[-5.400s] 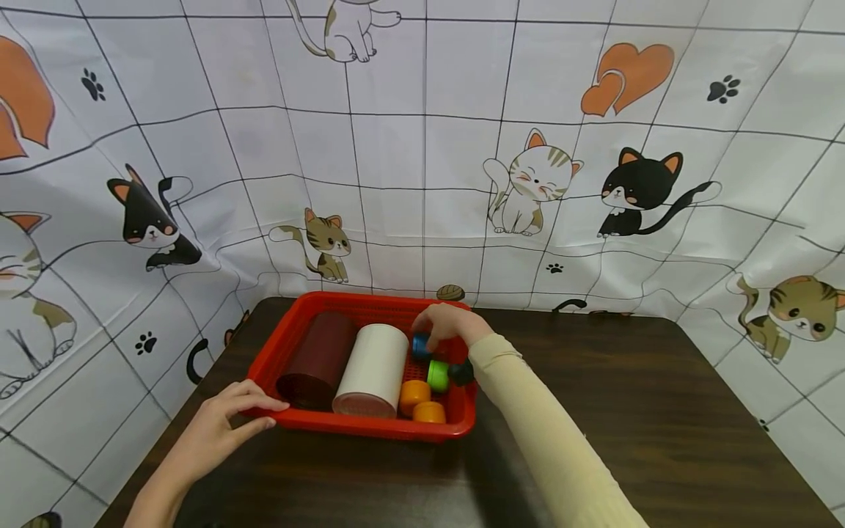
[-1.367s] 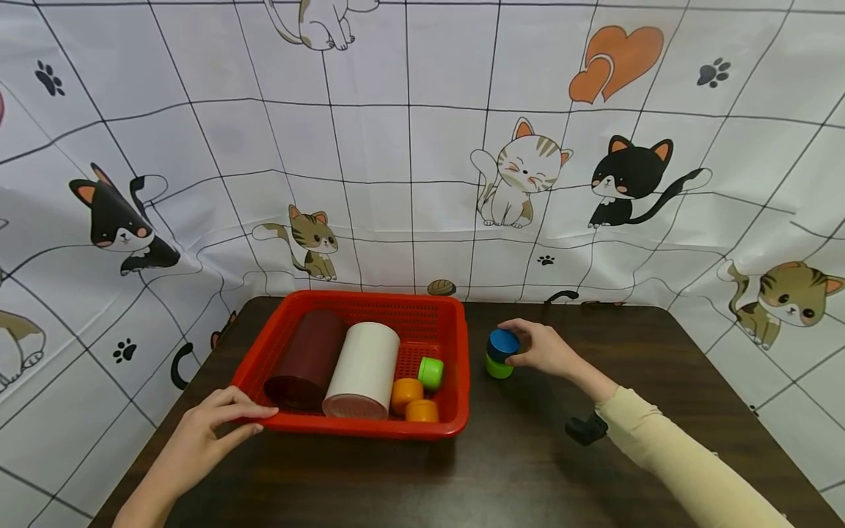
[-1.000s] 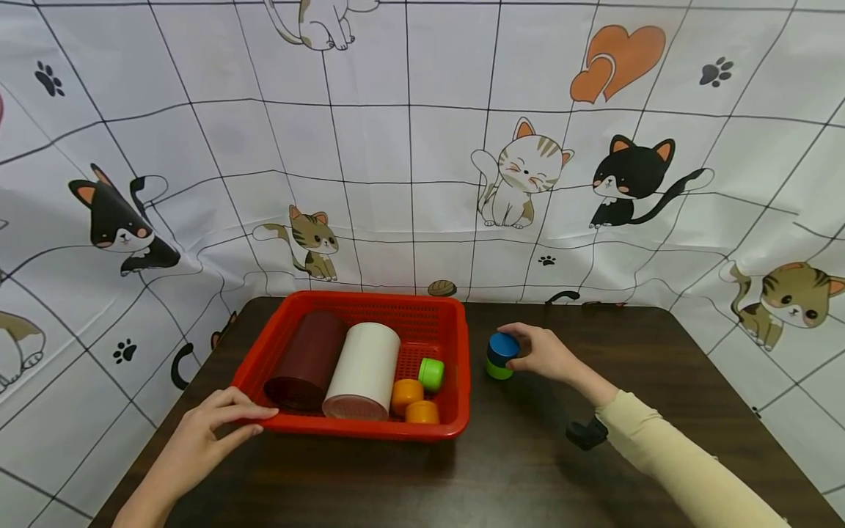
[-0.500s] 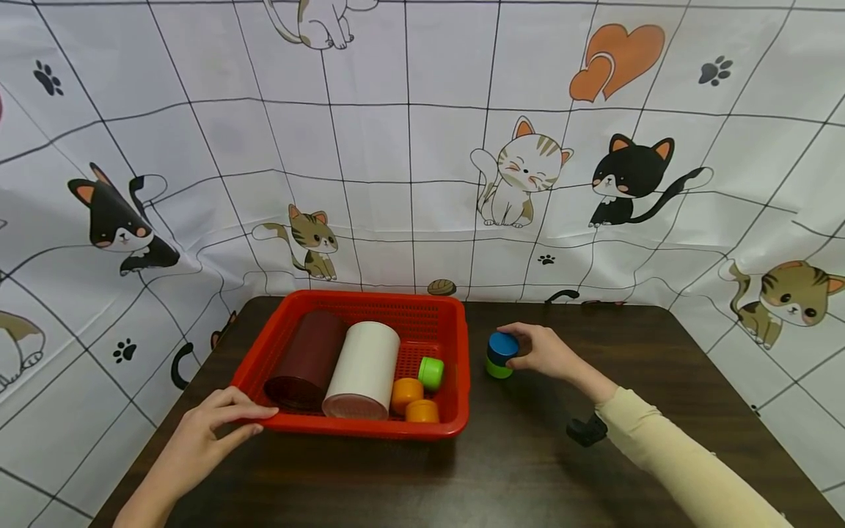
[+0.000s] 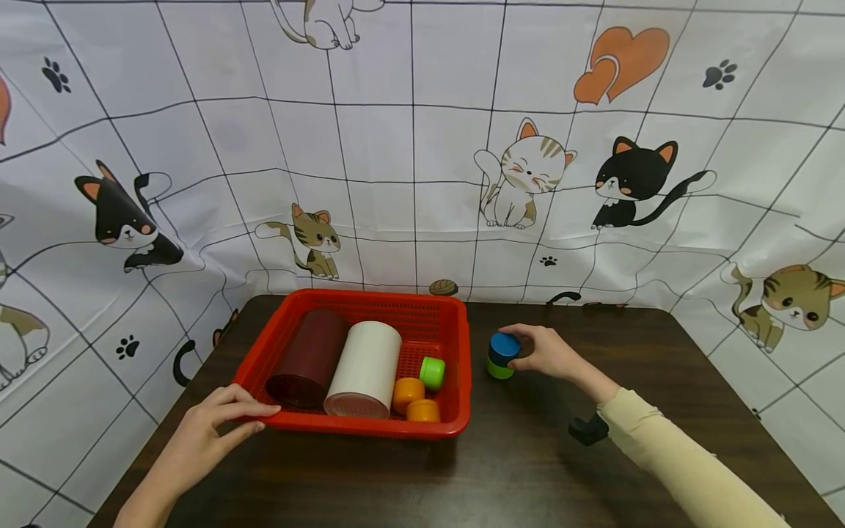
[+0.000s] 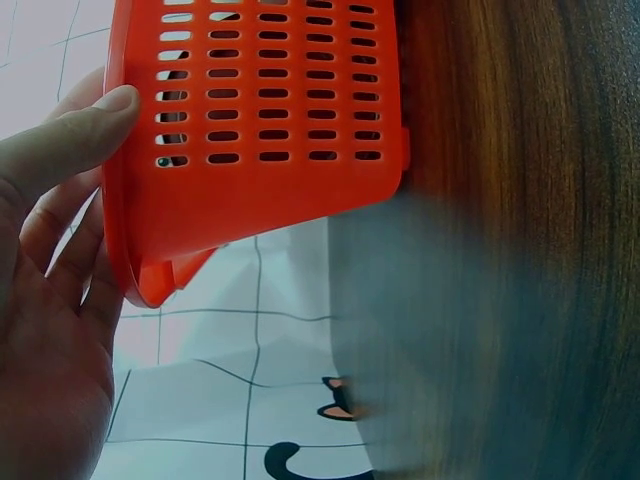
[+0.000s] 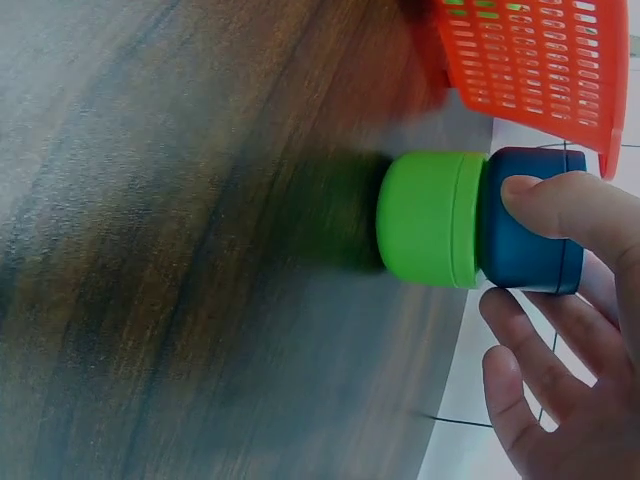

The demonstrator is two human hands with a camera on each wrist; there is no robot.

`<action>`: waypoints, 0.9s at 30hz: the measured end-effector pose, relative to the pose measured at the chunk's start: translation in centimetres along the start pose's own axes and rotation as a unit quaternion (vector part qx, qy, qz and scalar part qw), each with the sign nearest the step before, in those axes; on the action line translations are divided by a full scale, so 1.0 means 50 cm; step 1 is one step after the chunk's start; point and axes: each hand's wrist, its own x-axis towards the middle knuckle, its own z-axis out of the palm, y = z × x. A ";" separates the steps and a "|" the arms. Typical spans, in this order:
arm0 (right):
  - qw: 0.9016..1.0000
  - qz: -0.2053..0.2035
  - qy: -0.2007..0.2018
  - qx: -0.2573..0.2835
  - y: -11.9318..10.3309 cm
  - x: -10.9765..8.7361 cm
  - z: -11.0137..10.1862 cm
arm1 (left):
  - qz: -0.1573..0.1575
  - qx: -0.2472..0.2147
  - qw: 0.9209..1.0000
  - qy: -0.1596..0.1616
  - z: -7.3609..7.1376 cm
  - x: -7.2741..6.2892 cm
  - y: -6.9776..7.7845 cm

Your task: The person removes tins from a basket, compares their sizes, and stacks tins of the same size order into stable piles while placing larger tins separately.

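A person's right hand (image 5: 544,353) pinches a small blue cylindrical container (image 5: 505,346) atop a rounded lime-green container (image 5: 499,370) on a dark wood-grain table (image 5: 528,462); the left hand (image 5: 206,434), thumb and fingers closed, grips the slotted red plastic basket (image 5: 356,425) beside them.

Smooth blue container (image 7: 522,264), apparently plastic

Blue jar (image 5: 503,347) has apparently moved from basket (image 5: 370,426) onto green jar (image 7: 430,218).
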 end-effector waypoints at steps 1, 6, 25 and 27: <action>1.000 0.000 -0.001 -0.001 0.001 0.000 0.000 | -0.002 0.000 1.000 -0.001 0.000 0.000 0.001; 1.000 -0.004 -0.008 0.001 0.001 0.001 -0.001 | -0.004 0.001 1.000 -0.002 -0.001 0.000 0.001; 0.999 -0.030 -0.022 -0.014 -0.034 0.014 -0.033 | -0.016 0.013 1.000 -0.008 0.000 -0.001 0.000; 0.999 -0.031 -0.020 -0.017 -0.044 0.019 -0.040 | -0.018 0.015 1.000 -0.011 0.000 -0.001 -0.001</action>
